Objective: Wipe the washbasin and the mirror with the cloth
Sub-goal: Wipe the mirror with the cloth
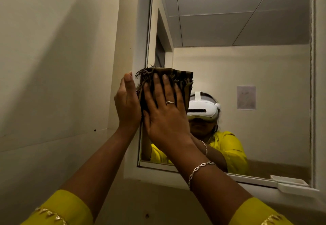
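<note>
A dark brown fringed cloth (pixel 180 78) lies flat against the left part of the mirror (pixel 255 76), near its white frame. My right hand (pixel 165 111) presses the cloth to the glass with straight, spread fingers. My left hand (pixel 127 104) stands upright beside the cloth's left edge, at the mirror's frame, fingers straight, touching the cloth's side. The washbasin is out of view.
The white mirror frame (pixel 142 30) meets a cream wall (pixel 61 57) on the left. A small white shelf (pixel 298 187) juts from the frame's lower right. The glass reflects a person in yellow, a ceiling and a paper notice (pixel 246 97).
</note>
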### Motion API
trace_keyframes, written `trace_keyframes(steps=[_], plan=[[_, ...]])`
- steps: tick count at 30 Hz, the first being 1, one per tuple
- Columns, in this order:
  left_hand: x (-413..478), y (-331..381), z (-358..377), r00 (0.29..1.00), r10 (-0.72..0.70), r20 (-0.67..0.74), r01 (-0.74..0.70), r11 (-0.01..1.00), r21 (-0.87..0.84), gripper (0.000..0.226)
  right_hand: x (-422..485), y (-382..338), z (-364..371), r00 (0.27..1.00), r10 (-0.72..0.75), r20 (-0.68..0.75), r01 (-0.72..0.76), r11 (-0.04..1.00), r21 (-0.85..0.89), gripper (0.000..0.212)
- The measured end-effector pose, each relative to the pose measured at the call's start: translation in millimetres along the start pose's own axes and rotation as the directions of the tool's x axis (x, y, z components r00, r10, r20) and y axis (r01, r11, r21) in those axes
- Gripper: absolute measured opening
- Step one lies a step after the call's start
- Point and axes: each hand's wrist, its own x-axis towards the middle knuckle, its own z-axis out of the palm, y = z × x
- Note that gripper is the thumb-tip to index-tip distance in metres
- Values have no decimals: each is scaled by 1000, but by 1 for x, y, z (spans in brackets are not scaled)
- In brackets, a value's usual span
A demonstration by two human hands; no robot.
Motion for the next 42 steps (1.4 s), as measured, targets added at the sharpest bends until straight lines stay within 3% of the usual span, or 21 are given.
trace_keyframes(steps=[6,18,21,26,31,42], plan=[[-7,8,3,998,60,4,-60,998,37,108,-11,10,-2,994,-102,29,103,995,-4,62],[-11,8,7,981,192,-30,-180,958,224,78,-47,66,-23,986,-156,56,159,986,-43,58],[-15,5,6,986,158,-46,-142,959,243,62,-58,84,-30,989,-136,57,140,987,-80,58],[-24,1,5,993,101,-65,-84,969,233,76,-77,116,-41,992,-94,81,103,988,-114,58],[-29,-6,4,994,26,-102,5,955,295,40,-96,150,-55,995,-49,84,61,988,-144,57],[-34,-2,2,996,-18,-92,45,953,299,44,-117,202,-73,994,27,101,-4,974,-226,57]])
